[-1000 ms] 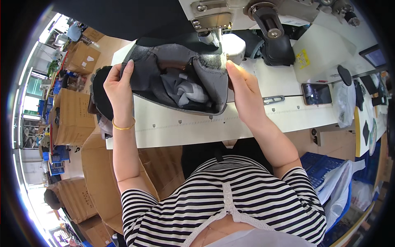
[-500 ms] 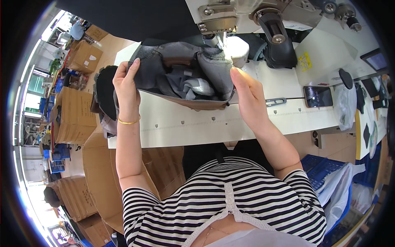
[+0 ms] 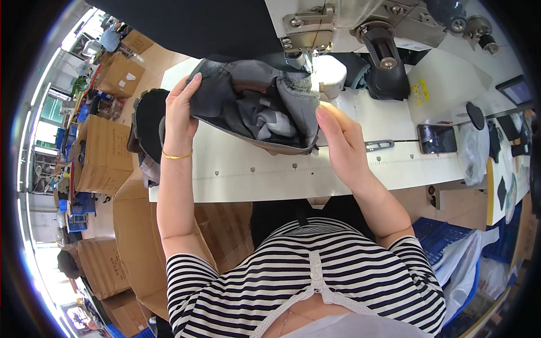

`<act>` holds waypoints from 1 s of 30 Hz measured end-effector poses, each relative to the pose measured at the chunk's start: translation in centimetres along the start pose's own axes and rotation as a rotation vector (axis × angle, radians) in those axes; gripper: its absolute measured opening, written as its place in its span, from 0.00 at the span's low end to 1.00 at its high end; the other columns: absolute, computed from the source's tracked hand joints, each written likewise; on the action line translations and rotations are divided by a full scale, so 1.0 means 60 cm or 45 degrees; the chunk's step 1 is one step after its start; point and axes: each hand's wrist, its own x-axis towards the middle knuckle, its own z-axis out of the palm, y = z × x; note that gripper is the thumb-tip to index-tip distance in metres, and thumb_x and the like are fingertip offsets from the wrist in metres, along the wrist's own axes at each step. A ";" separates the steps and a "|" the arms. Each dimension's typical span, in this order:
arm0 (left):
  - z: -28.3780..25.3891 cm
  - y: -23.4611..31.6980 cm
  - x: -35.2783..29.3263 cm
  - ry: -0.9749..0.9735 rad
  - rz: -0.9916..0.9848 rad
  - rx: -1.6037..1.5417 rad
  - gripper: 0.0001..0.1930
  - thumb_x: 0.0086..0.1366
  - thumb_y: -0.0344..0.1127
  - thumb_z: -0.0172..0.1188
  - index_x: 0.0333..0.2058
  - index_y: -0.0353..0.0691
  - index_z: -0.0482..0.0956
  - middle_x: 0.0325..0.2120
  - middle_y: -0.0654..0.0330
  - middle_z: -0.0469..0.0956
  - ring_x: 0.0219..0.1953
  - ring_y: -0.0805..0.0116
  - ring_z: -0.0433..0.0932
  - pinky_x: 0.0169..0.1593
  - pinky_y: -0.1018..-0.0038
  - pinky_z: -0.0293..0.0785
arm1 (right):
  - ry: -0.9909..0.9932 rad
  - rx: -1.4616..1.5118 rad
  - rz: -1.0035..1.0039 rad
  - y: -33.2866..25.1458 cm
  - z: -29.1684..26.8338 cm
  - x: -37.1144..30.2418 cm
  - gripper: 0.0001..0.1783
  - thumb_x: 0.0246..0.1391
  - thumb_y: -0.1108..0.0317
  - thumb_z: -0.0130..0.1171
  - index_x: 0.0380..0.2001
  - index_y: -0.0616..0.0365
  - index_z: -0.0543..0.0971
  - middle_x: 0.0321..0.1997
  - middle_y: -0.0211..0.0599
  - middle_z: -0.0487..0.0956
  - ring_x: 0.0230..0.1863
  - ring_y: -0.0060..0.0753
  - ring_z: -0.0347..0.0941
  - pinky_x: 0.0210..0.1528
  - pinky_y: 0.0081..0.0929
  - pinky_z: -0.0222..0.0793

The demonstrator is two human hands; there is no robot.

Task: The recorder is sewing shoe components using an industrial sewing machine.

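A dark grey fabric bag [image 3: 228, 93], its open side facing up, rests on the white sewing table [image 3: 248, 186]. Crumpled grey lining with a pale patch [image 3: 276, 124] shows inside it. Its far right rim lies at the needle of a sewing machine [image 3: 307, 53]. My left hand [image 3: 183, 110] grips the bag's left edge, thumb on top and the other fingers partly behind the cloth. At the right edge, my right hand [image 3: 341, 138] pinches the fabric near the needle; most of its fingers are hidden.
A phone [image 3: 437, 139] and a grey metal slide tool [image 3: 380, 145] lie on the table to the right. Black fabric pieces [image 3: 149, 121] hang at the table's left edge. Cardboard boxes [image 3: 104, 152] stand left, a blue crate [image 3: 442, 239] at lower right.
The bag has shifted slightly right and turned a little, its left end now higher than its right. Both hands keep hold; my left hand has moved slightly up and right.
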 end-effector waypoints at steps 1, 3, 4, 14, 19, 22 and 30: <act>-0.004 0.001 0.011 0.026 -0.003 0.002 0.10 0.62 0.29 0.58 0.40 0.31 0.78 0.34 0.60 0.81 0.33 0.74 0.79 0.37 0.81 0.75 | 0.019 0.050 -0.007 0.002 0.000 -0.002 0.16 0.65 0.62 0.43 0.32 0.65 0.71 0.24 0.27 0.64 0.27 0.17 0.56 0.29 0.18 0.55; -0.013 0.009 0.045 0.037 -0.017 0.159 0.09 0.61 0.30 0.59 0.38 0.31 0.78 0.33 0.60 0.80 0.34 0.73 0.79 0.38 0.78 0.75 | 0.032 0.098 -0.013 0.006 -0.005 -0.010 0.16 0.65 0.62 0.43 0.37 0.65 0.75 0.25 0.28 0.69 0.27 0.16 0.58 0.30 0.17 0.56; -0.018 0.025 0.073 0.027 -0.033 0.280 0.09 0.60 0.30 0.59 0.36 0.30 0.78 0.32 0.60 0.79 0.35 0.71 0.78 0.39 0.76 0.74 | -0.043 0.092 0.036 0.007 -0.010 -0.014 0.15 0.65 0.63 0.44 0.42 0.63 0.76 0.29 0.29 0.73 0.29 0.16 0.62 0.32 0.16 0.59; 0.006 0.133 0.245 -0.096 0.512 0.820 0.22 0.56 0.44 0.62 0.41 0.29 0.75 0.36 0.51 0.77 0.40 0.60 0.77 0.45 0.69 0.73 | -0.251 -0.009 0.213 0.019 -0.008 -0.060 0.13 0.62 0.70 0.47 0.44 0.62 0.78 0.39 0.34 0.79 0.39 0.20 0.74 0.40 0.18 0.68; -0.114 0.168 0.123 -0.224 0.358 2.325 0.35 0.52 0.53 0.65 0.50 0.31 0.72 0.45 0.41 0.75 0.49 0.48 0.74 0.54 0.66 0.67 | -0.387 0.001 0.288 0.032 -0.002 -0.057 0.13 0.62 0.71 0.46 0.43 0.63 0.78 0.43 0.34 0.79 0.41 0.21 0.73 0.43 0.20 0.69; -0.135 0.172 0.041 -0.227 -0.045 2.443 0.27 0.46 0.43 0.67 0.44 0.33 0.77 0.38 0.40 0.78 0.43 0.49 0.77 0.48 0.63 0.72 | -0.518 0.010 0.292 0.039 0.021 -0.052 0.13 0.62 0.71 0.46 0.42 0.64 0.78 0.43 0.34 0.80 0.40 0.22 0.74 0.43 0.20 0.69; -0.118 0.144 -0.080 0.544 1.022 1.573 0.11 0.54 0.31 0.60 0.35 0.32 0.79 0.25 0.47 0.80 0.29 0.55 0.81 0.35 0.65 0.73 | -0.796 0.184 0.458 0.051 0.102 -0.048 0.14 0.63 0.69 0.44 0.39 0.66 0.78 0.42 0.37 0.80 0.39 0.24 0.75 0.41 0.22 0.70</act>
